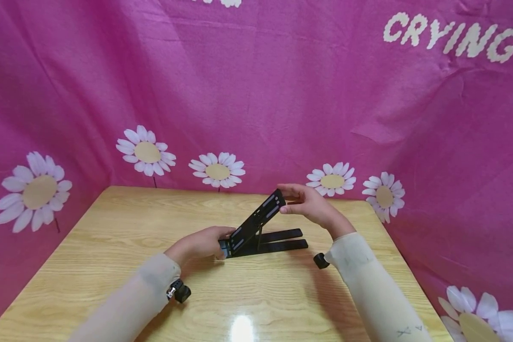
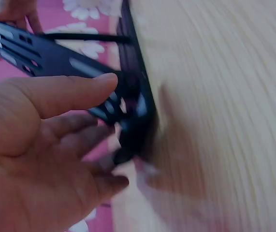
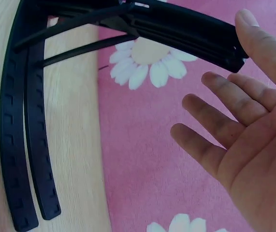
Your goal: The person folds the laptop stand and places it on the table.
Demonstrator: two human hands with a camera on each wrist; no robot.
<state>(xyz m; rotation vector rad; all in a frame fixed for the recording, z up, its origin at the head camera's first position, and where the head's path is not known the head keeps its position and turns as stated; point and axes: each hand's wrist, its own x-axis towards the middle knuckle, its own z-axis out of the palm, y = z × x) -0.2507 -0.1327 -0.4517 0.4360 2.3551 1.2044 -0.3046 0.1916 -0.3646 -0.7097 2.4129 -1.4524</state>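
A black folding laptop stand point(image 1: 256, 223) is on the table, its slotted upper panel point(image 2: 55, 55) tilted up above two notched base legs point(image 3: 17, 145). Thin struts point(image 3: 89, 50) join panel and legs. At the hinge end, my left hand point(image 1: 203, 242) holds the stand, thumb over the panel side and fingertips around the end lip; the left wrist view is blurred there. By the raised end is my right hand point(image 1: 309, 204). Its thumb touches the panel's end, while the other fingers point(image 3: 212, 121) are spread, fairly straight, beside and below it.
The pale wooden table point(image 1: 248, 294) meets a pink cloth backdrop point(image 1: 248, 95) printed with white daisies, behind and on both sides. Small black devices point(image 1: 321, 260) are strapped at both wrists, over light sleeves.
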